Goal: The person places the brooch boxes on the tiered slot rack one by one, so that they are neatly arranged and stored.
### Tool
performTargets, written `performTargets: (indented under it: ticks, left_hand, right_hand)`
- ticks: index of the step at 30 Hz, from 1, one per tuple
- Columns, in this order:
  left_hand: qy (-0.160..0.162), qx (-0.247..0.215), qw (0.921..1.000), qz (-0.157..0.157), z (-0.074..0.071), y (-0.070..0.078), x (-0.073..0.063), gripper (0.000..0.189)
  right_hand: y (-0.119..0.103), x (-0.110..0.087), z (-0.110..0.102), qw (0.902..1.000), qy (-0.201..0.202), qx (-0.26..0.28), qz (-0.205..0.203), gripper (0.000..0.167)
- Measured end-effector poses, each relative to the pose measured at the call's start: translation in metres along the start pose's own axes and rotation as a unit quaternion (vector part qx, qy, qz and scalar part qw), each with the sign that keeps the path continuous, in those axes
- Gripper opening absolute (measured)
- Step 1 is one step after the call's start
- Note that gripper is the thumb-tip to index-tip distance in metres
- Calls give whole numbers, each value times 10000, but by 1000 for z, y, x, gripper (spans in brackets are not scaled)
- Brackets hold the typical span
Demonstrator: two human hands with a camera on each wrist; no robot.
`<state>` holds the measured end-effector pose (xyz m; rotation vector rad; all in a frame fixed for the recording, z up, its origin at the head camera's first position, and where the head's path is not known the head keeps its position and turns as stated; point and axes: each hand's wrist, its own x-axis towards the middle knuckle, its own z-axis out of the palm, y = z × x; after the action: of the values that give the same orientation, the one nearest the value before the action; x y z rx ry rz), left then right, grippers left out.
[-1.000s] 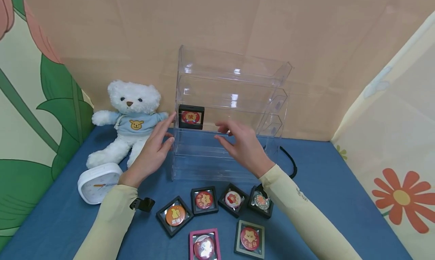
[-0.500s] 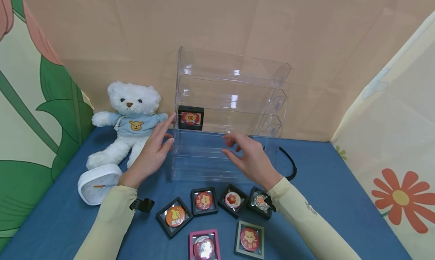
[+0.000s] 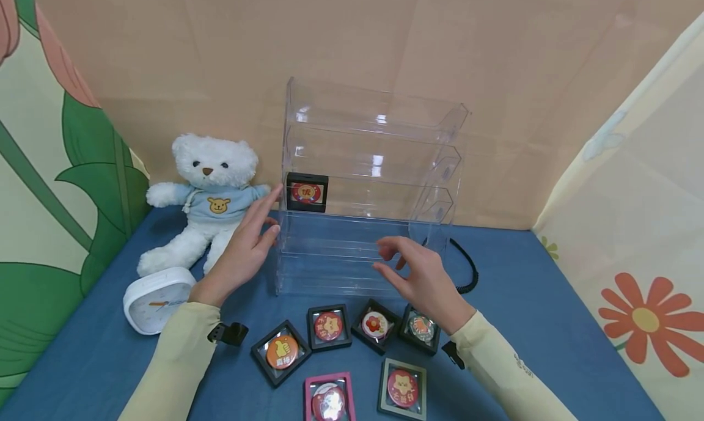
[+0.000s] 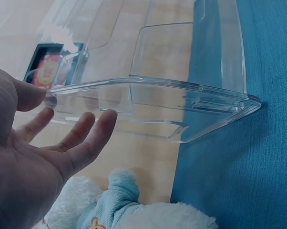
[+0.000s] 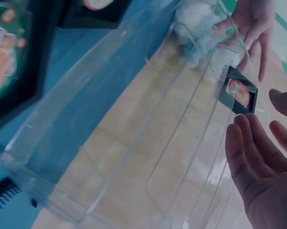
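Note:
A clear acrylic tiered display rack (image 3: 374, 216) stands in the middle, with a black-framed round red badge (image 3: 306, 192) upright at the left end of one tier. My left hand (image 3: 244, 244) rests its fingers against the rack's left side; in the left wrist view the fingers (image 4: 98, 136) lie fairly straight along the clear side panel. My right hand (image 3: 426, 280), loosely bent, hovers before the rack's lower right part and holds nothing. Below it lie a black-framed green badge (image 3: 421, 329) and a black-framed flower badge (image 3: 376, 325).
Other framed badges lie in front: an orange one (image 3: 282, 352), a red one (image 3: 329, 327), a pink-framed one (image 3: 329, 398) and a grey-green-framed one (image 3: 403, 388). Left stand a white teddy bear (image 3: 214, 195) and white clock (image 3: 156, 302). A black ridged band (image 3: 471, 271) lies right of the rack.
My right hand has drawn back from the tier with the framed badge, moving down and to the right. My left hand has kept its place at the rack's left side.

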<state>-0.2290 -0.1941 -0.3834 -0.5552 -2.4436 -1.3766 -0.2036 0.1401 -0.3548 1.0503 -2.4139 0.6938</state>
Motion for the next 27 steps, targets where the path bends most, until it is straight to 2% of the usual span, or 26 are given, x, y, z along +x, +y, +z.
performTargets:
  ticks: [6,17,27]
  left_hand:
    - [-9,-9,10000,31,0,1,0,72]
    - [-35,66,9999,101,-2,1,0,72]
    - [-39,33,9999,92,-2,0,0,71]
  right_hand:
    - [4,-19,-1,9995,-161,-124,251,40]
    - [15,-50,-9,9970,-429,-30,636,33]
    - [19,-75,-15,9886,-772,-261,1267,33]
